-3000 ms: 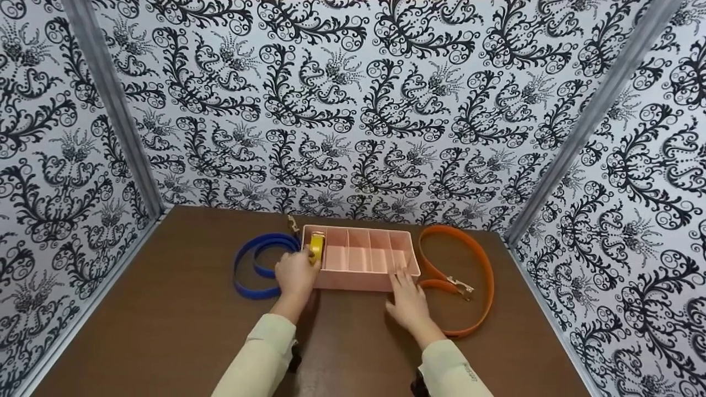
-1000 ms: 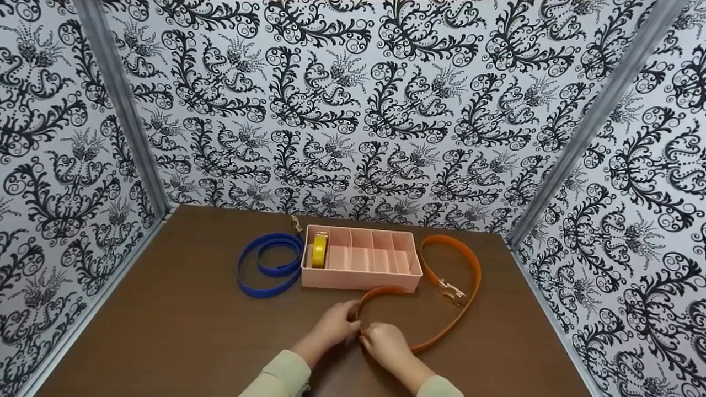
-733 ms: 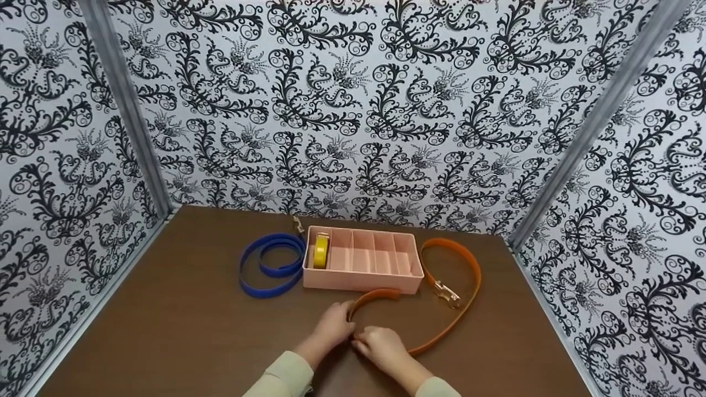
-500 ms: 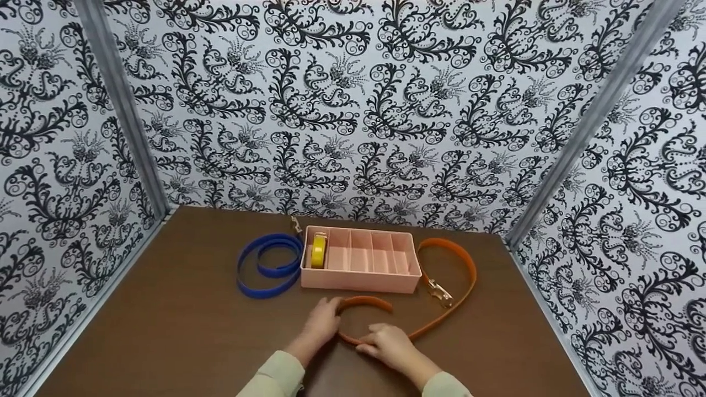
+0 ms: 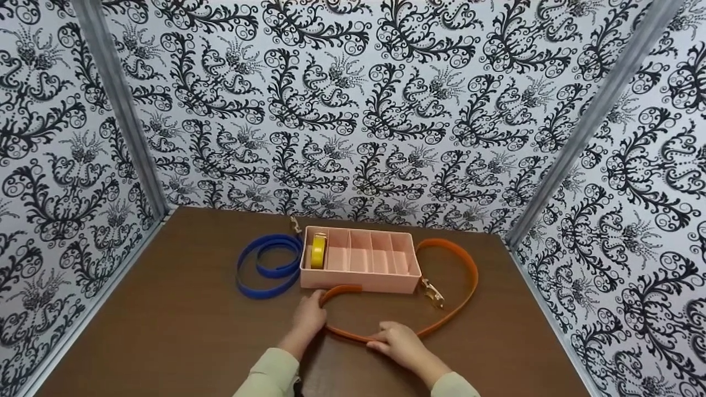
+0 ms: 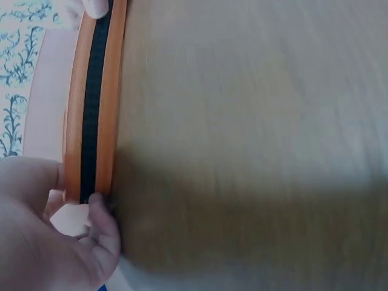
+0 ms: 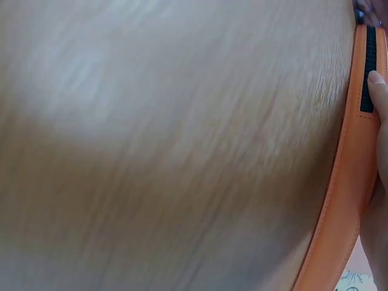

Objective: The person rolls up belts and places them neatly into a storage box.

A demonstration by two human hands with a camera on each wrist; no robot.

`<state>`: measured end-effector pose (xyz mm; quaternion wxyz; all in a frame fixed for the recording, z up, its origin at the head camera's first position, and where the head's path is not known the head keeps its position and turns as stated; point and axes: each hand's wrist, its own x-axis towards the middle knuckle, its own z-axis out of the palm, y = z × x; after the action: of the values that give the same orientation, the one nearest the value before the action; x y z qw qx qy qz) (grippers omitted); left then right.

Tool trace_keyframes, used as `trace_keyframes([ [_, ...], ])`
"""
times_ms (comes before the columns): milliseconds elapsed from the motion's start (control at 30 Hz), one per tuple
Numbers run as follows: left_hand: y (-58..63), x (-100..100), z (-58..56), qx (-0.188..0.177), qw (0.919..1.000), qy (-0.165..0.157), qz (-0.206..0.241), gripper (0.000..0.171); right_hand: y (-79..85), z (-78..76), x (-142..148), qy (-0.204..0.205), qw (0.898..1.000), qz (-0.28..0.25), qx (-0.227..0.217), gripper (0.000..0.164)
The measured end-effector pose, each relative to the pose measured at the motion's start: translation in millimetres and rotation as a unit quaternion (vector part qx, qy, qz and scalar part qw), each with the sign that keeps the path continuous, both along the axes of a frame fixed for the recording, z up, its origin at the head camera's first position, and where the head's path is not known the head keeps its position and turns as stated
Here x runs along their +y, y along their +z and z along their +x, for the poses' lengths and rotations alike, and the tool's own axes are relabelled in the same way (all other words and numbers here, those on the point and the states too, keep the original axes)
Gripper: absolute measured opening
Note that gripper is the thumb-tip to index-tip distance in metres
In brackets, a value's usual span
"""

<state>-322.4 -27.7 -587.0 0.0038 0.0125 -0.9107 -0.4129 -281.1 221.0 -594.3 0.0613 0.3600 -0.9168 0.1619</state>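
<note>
Both hands hold an orange belt (image 5: 343,289) in front of the pink box. My left hand (image 5: 310,314) pinches it near the free end, which curves back toward the box. To the right, my right hand (image 5: 401,344) grips the strap between fingers and thumb. In the left wrist view, the inner face of the orange belt (image 6: 74,121) shows a black ridged strip; thumb and fingers of the left hand (image 6: 54,224) lie at its edges. The right thumb presses this strip in the right wrist view. The belt's gold buckle (image 5: 433,294) lies by the box's right corner.
A pink divided box (image 5: 386,283) stands at the back of the brown table (image 5: 182,309). Its leftmost compartment holds a coiled yellow belt (image 5: 318,255). Left of the box lies a loosely coiled blue belt (image 5: 262,293) with a metal buckle (image 5: 295,225). Patterned walls enclose the table.
The hands have left the box and yellow belt and taken hold of the orange belt. Lately the left hand has slid leftward along it, away from the right hand, and the buckle has shifted left.
</note>
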Motion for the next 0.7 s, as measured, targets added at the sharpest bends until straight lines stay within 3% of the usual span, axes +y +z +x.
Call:
trace_keyframes([
  [100, -2.2, -9, 0.7, 0.008, 0.9996, 0.024, 0.007, 0.037, -0.4, 0.5, 6, -0.001, 1.0, -0.006, -0.001, 0.027],
  [233, -3.3, -20, -0.3, 0.002, 0.999, 0.032, 0.033, 0.038, 0.5, -0.2, 16, -0.009, 1.0, -0.01, -0.01, 0.026],
  [433, -4.3, -33, -6.1, 0.004, 0.9986, 0.052, -0.01, 0.041, 1.8, -2.5, 31, -0.029, 0.999, -0.008, -0.035, 0.025],
  [567, -6.5, -40, -6.0, 0.044, 0.9975, 0.054, -0.013, 0.043, 4.6, -1.9, 40, -0.044, 0.997, -0.008, -0.059, 0.029],
  [700, -8.8, -43, -6.9, 0.059, 0.9974, 0.042, -0.003, 0.046, 5.3, -4.3, 45, -0.057, 0.995, -0.013, -0.078, 0.033],
])
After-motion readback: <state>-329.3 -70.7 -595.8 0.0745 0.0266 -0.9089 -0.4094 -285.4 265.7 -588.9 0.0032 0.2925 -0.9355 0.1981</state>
